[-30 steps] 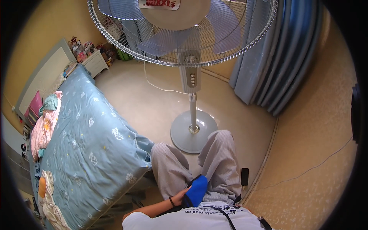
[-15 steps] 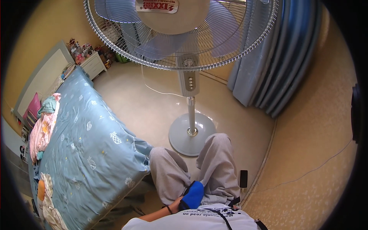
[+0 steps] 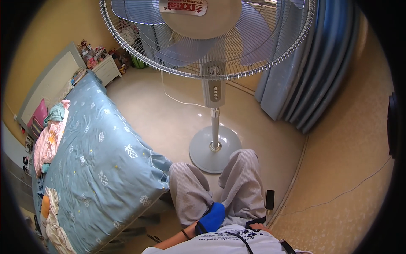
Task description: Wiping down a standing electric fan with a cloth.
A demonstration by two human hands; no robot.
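My left hand (image 3: pixel 210 219) lies in my lap inside a blue glove-like cover (image 3: pixel 215 213) with a black cuff; its fingers are hidden. A thin dark band (image 3: pixel 185 233) circles that wrist. At the right side of my lap, a little of my right hand or wrist (image 3: pixel 259 227) shows beside a black strap-like edge (image 3: pixel 255 221); the fingers are out of sight. Both hands rest near my grey striped trousers (image 3: pixel 243 182), against the white printed shirt (image 3: pixel 211 245). Whether either hand holds anything cannot be made out.
A grey pedestal fan (image 3: pixel 215 91) stands on its round base (image 3: pixel 201 148) before my knees. To the left is a bed with a blue pineapple-print sheet (image 3: pixel 114 161). A phone (image 3: pixel 270 200) on a cable is at my right, near the wall. Blue-grey curtains (image 3: pixel 292 84) hang beyond.
The view has shifted slightly, so the fan and bed sit a little further right. Skin at my right wrist shows more. My gloved left hand stays in my lap.
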